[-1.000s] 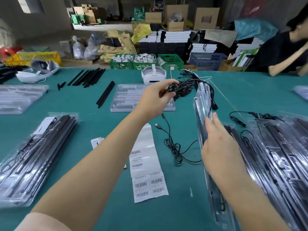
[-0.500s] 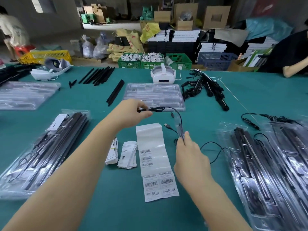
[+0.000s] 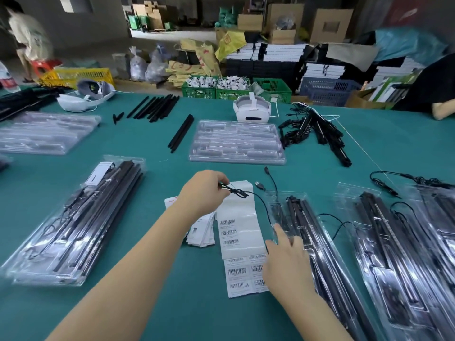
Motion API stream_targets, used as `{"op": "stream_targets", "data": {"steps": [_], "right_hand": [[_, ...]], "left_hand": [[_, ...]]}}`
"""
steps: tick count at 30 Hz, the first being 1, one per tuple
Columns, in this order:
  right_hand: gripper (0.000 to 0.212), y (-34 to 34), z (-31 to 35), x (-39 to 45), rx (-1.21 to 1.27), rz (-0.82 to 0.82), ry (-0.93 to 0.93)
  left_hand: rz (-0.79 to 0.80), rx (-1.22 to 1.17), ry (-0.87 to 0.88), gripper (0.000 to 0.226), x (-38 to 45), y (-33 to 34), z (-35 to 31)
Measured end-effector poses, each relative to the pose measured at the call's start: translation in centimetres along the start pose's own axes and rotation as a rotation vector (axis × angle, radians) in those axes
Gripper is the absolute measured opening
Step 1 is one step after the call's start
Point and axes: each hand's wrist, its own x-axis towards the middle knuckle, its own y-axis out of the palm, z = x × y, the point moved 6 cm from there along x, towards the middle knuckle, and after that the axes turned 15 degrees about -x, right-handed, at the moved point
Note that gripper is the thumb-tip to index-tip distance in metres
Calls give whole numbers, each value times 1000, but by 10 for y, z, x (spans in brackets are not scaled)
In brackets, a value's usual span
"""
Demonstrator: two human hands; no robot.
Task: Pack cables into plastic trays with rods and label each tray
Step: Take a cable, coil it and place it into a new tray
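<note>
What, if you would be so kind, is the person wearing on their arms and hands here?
Nothing shows on either: the left hand and right hand are bare, without gloves, rings, watch or bands. Both forearms are uncovered up to the frame edge; no sleeve is visible.

Green table (image 3: 147, 303) — trays (image 3: 237, 143); rods (image 3: 155, 108); labels (image 3: 242, 242)

Barcodes seen, nothing actually readable

Barcodes are printed on the white label strip (image 3: 240, 238) lying near the middle of the table, but the small print under them is too blurry; red marks on the far yellow sacks (image 3: 194, 62) can't be made out either.
</note>
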Motion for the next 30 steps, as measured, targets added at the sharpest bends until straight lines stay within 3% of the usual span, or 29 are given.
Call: {"op": "stream_targets", "data": {"steps": [5, 9, 12, 16, 18, 22, 25, 30], "right_hand": [[47, -44, -8, 19, 331, -305, -28], [65, -70, 11, 51, 349, -246, -259], [47, -83, 25, 65, 333, -254, -342], [21, -94, 27, 67, 427, -363, -315], [10, -93, 26, 68, 527, -341, -288], [12, -90, 15, 70, 713, -272, -214], [17, -88, 8, 71, 835, -214, -179], [16, -81, 2, 75, 1062, -102, -107]], "left_hand": [[11, -8, 47, 29, -12, 10, -2], [53, -114, 187, 32, -25, 15, -11], [8, -200, 256, 30, -33, 9, -17], [-75, -377, 237, 26, -36, -5, -14], [-105, -412, 211, 22, -36, -11, -10], [-164, -408, 152, 8, -34, -20, 4], [-182, -426, 146, 11, -33, -18, 7], [-230, -793, 91, 12, -33, 7, 0]]}}
